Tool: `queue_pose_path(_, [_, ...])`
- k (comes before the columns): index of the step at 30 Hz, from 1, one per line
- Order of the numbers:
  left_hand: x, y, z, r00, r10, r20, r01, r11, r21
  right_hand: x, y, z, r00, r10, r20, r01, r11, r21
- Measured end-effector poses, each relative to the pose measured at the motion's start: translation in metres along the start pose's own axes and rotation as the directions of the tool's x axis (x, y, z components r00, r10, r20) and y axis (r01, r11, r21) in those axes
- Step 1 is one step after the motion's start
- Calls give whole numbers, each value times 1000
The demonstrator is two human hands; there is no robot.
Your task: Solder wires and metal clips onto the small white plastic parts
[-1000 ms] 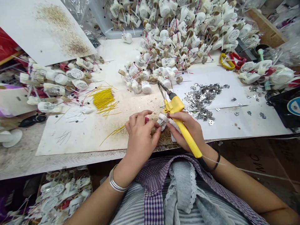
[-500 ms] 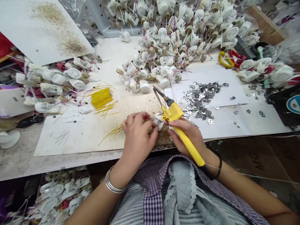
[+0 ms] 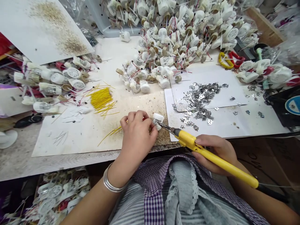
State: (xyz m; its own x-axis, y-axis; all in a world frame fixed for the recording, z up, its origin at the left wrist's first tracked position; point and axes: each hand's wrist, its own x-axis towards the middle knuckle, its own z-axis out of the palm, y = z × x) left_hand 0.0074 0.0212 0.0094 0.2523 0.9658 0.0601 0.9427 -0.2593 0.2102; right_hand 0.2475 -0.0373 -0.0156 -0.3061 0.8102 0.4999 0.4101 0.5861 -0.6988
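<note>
My left hand point(image 3: 137, 134) is closed around a small white plastic part point(image 3: 157, 120) at the table's near edge, pinching it over a stained patch of paper. My right hand point(image 3: 217, 151) grips the yellow handle of a soldering iron point(image 3: 211, 157). The iron lies nearly level, pointing left, and its metal tip touches the white part. A few yellow wires point(image 3: 112, 132) lie just left of my left hand.
A big heap of white plastic parts with red wires point(image 3: 178, 34) fills the far middle. A bundle of yellow wires point(image 3: 101, 99) lies at centre left. Shiny metal clips point(image 3: 199, 98) are scattered on white paper at the right. More white parts point(image 3: 56, 82) sit left.
My right hand has drawn back to the right and swung the soldering iron from pointing away to pointing left, bringing its tip onto the white part. My left hand stayed in place.
</note>
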Motion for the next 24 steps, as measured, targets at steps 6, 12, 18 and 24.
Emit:
queue_pose_path(6, [1,1,0,1000,8,19,-8,1000,8,7,0,-2,981,-113,156,111,994,22])
queue_pose_path(12, [1,2,0,1000,15,16,-15,1000,18,-1,4,-3,967,-103,233,118,992,-52])
queue_pose_path(18, [0,2,1,1000,19,25,-19,999,32,-4,5,-7,946,-159,283,202,971,-130])
queue_pose_path(24, [1,3,0,999,11,34,-12,1000,24,3,-1,-12,939,-176,295,233,958,-169])
